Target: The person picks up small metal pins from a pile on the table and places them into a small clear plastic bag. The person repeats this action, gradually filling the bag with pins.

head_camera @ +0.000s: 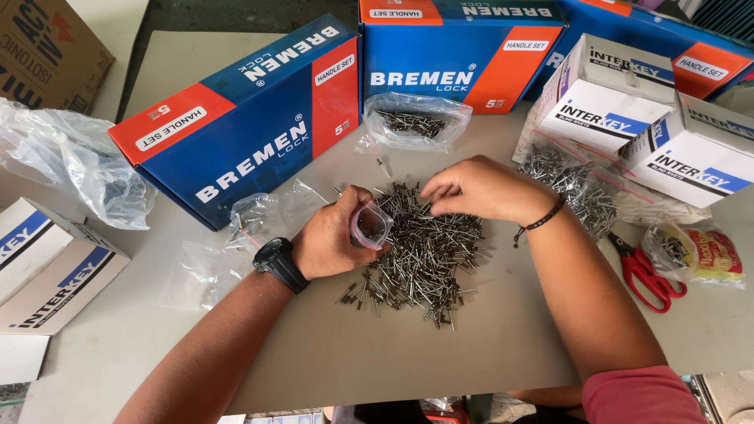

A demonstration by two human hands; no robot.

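Observation:
A heap of small dark metal rivets [420, 251] lies on the grey table [345, 345] in front of me. My left hand [334, 239], with a black watch on its wrist, holds a small clear zip bag with a red strip [369, 225] at the heap's left edge, its mouth turned toward the rivets. My right hand [479, 188] rests on the far side of the heap with its fingers pinched together among the rivets. I cannot tell how many rivets the fingers hold.
Blue and red boxes [251, 126] [455, 59] stand at the back. A clear bag of rivets [412, 122] lies between them. White boxes [605, 98] and filled bags [577, 188] are at the right, with red scissors [648, 275]. Empty bags [259, 216] lie left.

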